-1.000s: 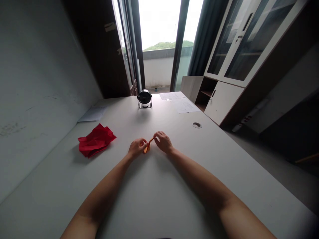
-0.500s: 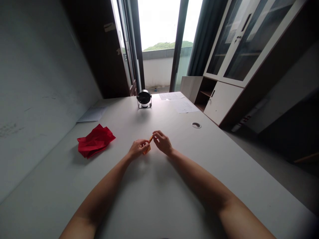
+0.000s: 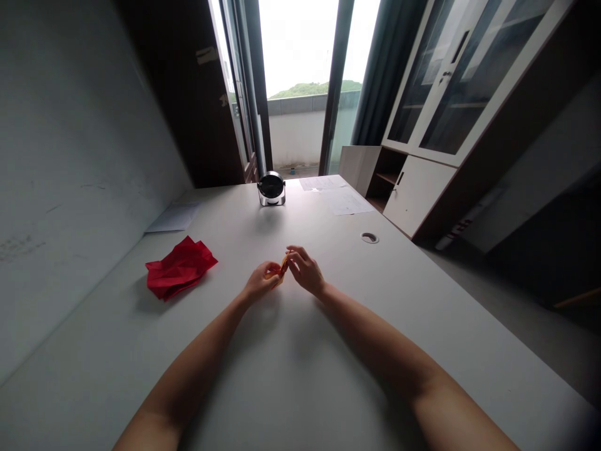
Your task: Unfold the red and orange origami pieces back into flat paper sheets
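Note:
A small orange piece (image 3: 283, 265), which looks like folded paper or thin card, is held between both hands above the middle of the table. My left hand (image 3: 260, 281) grips its left side, thumb in front and fingers behind. At its upper right edge, my right hand (image 3: 305, 270) pinches it between thumb and fingertips. Fingers cover part of the orange piece, so its full shape is hidden. To the left lies a crumpled red cloth or bag (image 3: 181, 269), apart from both hands.
The white table (image 3: 300, 376) meets a wall on the left. A small round black device on a metal stand (image 3: 271, 189) stands at the far side. Paper sheets (image 3: 350, 202) lie at the back right, near a round cable hole (image 3: 369, 238). Another sheet (image 3: 173, 217) lies by the wall.
My left hand has turned slightly, its thumb now in front of the orange piece. The piece has tilted and looks more spread at the top. My right hand has barely moved.

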A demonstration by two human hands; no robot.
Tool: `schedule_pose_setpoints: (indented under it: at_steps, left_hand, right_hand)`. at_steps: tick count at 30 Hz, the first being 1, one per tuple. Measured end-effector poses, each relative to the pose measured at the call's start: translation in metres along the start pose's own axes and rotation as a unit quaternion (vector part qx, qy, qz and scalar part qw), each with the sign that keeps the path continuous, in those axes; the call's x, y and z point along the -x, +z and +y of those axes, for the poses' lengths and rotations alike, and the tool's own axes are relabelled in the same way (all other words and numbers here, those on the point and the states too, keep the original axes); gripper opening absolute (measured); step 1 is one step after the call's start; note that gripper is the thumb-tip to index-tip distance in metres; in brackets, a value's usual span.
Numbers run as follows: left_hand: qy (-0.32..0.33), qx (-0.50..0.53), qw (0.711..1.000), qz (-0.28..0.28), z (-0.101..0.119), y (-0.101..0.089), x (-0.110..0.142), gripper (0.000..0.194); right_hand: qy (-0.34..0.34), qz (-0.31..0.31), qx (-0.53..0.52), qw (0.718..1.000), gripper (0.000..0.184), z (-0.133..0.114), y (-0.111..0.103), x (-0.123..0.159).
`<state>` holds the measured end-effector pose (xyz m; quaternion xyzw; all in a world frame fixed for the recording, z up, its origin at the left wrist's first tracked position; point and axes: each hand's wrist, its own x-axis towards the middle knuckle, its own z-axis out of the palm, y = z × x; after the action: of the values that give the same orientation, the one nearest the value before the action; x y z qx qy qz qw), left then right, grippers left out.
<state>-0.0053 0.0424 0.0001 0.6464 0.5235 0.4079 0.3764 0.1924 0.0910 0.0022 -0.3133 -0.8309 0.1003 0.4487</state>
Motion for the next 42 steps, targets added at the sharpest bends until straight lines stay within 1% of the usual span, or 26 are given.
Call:
schedule_pose_setpoints:
  at_steps: [2,4,6,8,10,13,15,16,19,20,21,23,25,27,29,32,34,36,39,42]
  left_hand:
    - [0.047,-0.098,0.993,0.042,0.002,0.003,0.001,0.018]
    - [0.094,-0.194,0.973,0.079,0.006,0.004,0.002,0.008]
    - [0.130,-0.259,0.951,0.108,0.011,0.004,0.005,0.004]
    - [0.154,-0.294,0.934,0.129,0.017,0.004,0.007,0.008]
    - [0.173,-0.315,0.923,0.136,0.023,0.005,0.009,0.012]
    - [0.191,-0.324,0.918,0.128,0.028,0.007,0.012,0.015]
    - [0.189,-0.313,0.923,0.123,0.029,0.007,0.012,0.016]
    - [0.183,-0.302,0.928,0.123,0.028,0.008,0.012,0.017]
    - [0.152,-0.236,0.950,0.135,0.023,0.007,0.011,0.017]
    - [0.138,-0.202,0.959,0.141,0.021,0.007,0.010,0.016]
    - [0.121,-0.162,0.969,0.143,0.019,0.007,0.009,0.015]
    - [0.076,-0.066,0.986,0.136,0.015,0.006,0.006,0.016]
    - [0.025,0.043,0.993,0.107,0.012,0.006,0.004,0.024]
    - [-0.010,0.149,0.986,0.070,0.009,0.007,0.003,0.032]
    - [-0.030,0.231,0.972,0.041,0.008,0.008,0.003,0.036]
    - [-0.055,0.305,0.951,0.026,0.007,0.008,0.003,0.040]
    - [-0.066,0.330,0.941,0.032,0.007,0.008,0.002,0.041]
    - [-0.072,0.340,0.937,0.042,0.007,0.007,0.001,0.042]
    - [-0.070,0.350,0.933,0.049,0.005,0.006,0.000,0.042]
    - [-0.067,0.348,0.934,0.044,0.005,0.006,0.000,0.043]
  right_hand:
    - [-0.004,0.000,0.000,1.000,0.013,-0.001,0.000,0.000]
    - [0.001,0.006,-0.001,1.000,0.012,-0.001,0.001,0.000]
    - [0.013,0.011,-0.006,1.000,0.011,-0.001,0.002,0.000]
    - [0.028,0.009,-0.016,0.999,0.010,0.000,0.003,0.000]
    - [0.042,0.008,-0.034,0.999,0.015,-0.001,0.005,-0.001]
    - [0.068,0.033,-0.079,0.994,0.038,0.000,0.010,-0.002]
    - [0.109,0.049,-0.119,0.986,0.048,0.003,0.014,-0.002]
    - [0.135,0.044,-0.140,0.980,0.046,0.005,0.017,-0.002]
    - [0.202,-0.019,-0.192,0.960,0.021,0.015,0.023,0.001]
    - [0.216,-0.033,-0.202,0.955,0.019,0.018,0.025,0.002]
    - [0.227,-0.036,-0.210,0.950,0.020,0.021,0.026,0.002]
    - [0.246,-0.018,-0.228,0.942,0.022,0.026,0.026,0.002]
    - [0.262,0.009,-0.254,0.931,0.023,0.029,0.025,0.001]
    - [0.276,0.028,-0.280,0.919,0.024,0.031,0.024,0.000]
    - [0.283,0.033,-0.304,0.909,0.026,0.031,0.023,-0.002]
    - [0.287,0.038,-0.320,0.902,0.024,0.028,0.024,-0.002]
    - [0.285,0.050,-0.300,0.909,0.020,0.025,0.024,0.000]
    - [0.274,0.051,-0.261,0.924,0.016,0.021,0.023,0.002]
    - [0.248,0.018,-0.224,0.942,0.017,0.016,0.020,0.004]
    - [0.225,-0.011,-0.225,0.948,0.022,0.011,0.018,0.004]
